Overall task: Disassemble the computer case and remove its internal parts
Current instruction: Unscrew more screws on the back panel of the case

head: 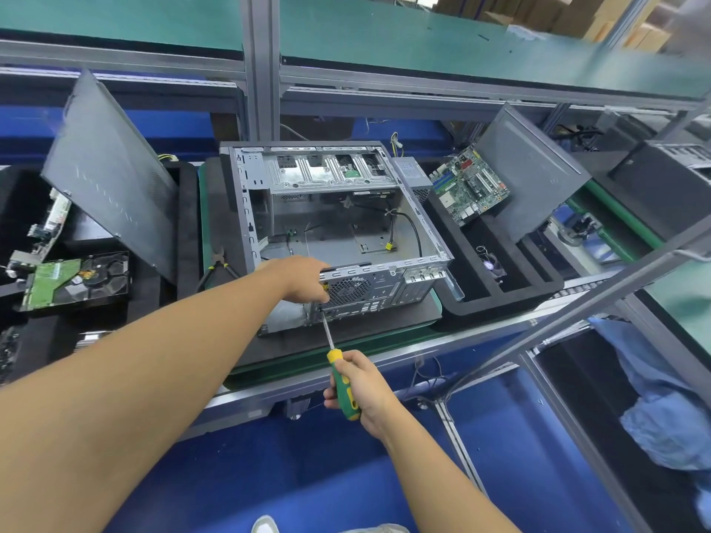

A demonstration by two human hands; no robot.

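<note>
Case point(338, 225) sits mid-frame on the counter point(384, 350), my left hand point(304, 278) gripping its near panel. My right hand point(359, 384) holds the screwdriver point(334, 356) lower down. Its shaft points up-frame, tip just under my left hand.

One open grey metal computer case point(346, 244) is counted at the left hand point(304, 278), one green-and-yellow screwdriver point(335, 359) in the right hand point(367, 386), two flat grey side panels point(107, 175) and one green motherboard point(469, 186) beyond them.
</note>
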